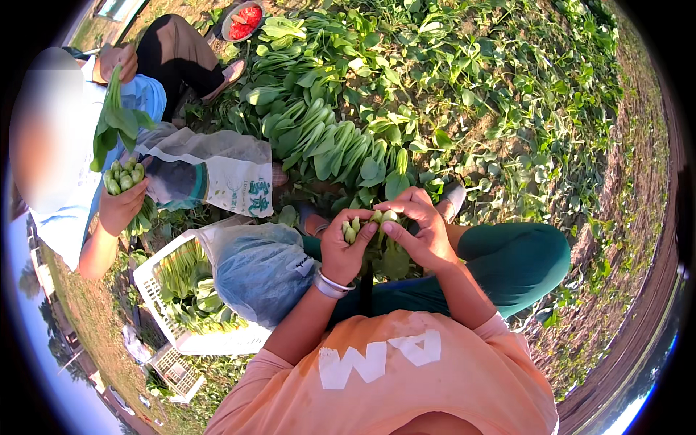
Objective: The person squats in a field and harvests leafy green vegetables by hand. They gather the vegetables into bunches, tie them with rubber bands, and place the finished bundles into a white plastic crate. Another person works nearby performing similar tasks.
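Observation:
My left hand, with bangles at its wrist, is closed around a few leafy green stems, their pale cut ends showing above the fingers. Close to its right, my right hand grips a leafy green between thumb and fingers; its pale base points up and its leaves hang below. The left thumb is beside this plant; whether it touches is unclear. Beyond my hands, a row of cut leafy greens lies on the ground.
A white plastic crate of bundled greens stands at left, near a plastic-covered knee. Across from it, a co-worker holds a bunch and a loose plant. A bowl of red items lies at the top; a smaller crate is lower left.

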A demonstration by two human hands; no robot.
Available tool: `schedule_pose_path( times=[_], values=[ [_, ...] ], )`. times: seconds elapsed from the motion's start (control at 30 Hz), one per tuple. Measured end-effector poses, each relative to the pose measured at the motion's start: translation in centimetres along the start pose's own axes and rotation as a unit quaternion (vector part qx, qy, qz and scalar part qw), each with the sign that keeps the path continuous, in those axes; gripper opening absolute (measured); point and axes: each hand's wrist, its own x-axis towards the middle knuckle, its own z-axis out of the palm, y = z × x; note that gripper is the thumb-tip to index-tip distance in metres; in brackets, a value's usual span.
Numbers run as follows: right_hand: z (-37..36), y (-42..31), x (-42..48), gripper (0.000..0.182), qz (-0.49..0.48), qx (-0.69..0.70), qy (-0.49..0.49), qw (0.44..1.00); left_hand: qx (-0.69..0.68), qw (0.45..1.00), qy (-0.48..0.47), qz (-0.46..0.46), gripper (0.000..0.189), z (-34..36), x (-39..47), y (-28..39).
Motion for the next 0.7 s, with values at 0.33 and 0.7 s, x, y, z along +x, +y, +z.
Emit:
schedule_pose_path(
  times=[0.33, 0.7],
  values=[
    [2.1, -2.5, -1.7, 0.028, -0.073, 0.092, 0.031, 0.993, -0.071, 0.996, -0.007, 0.045, 0.016, 1.9, -1.6, 1.9],
    [6.9, -5.3, -2.0, 0.056, -0.067, -0.075, 0.093, 0.991, -0.235, 0.964, 0.079, -0.095, 0.082, 1.9, -1.2, 2.4]
  ],
)
